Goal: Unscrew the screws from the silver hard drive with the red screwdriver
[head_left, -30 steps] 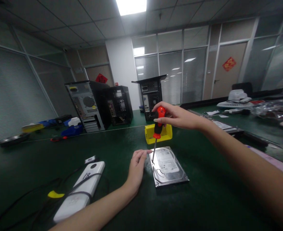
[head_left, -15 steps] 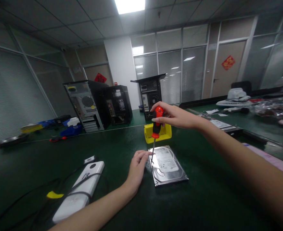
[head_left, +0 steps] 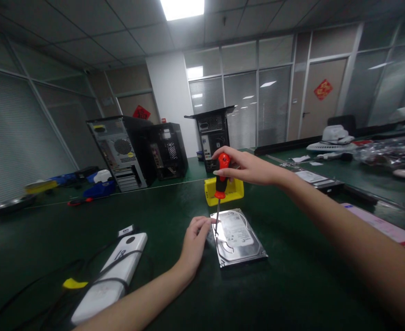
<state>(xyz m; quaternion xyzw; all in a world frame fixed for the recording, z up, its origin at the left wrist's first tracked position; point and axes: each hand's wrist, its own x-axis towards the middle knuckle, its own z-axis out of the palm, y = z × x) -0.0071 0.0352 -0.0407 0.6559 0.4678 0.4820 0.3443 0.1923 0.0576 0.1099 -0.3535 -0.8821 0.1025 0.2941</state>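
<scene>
Hard drive (head_left: 238,240): flat on the green table (head_left: 168,207), label up.
Right hand (head_left: 244,166): closed around the red-and-black screwdriver (head_left: 220,184), tip at the drive's left side.
Left hand (head_left: 196,236): loosely open, fingertips touching the drive's left edge.
Yellow bin (head_left: 235,192): just beyond the drive.
White cord-wrapped bar (head_left: 100,292): well apart, left of the drive.

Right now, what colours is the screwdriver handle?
Red and black; clearest in the head view.
</scene>
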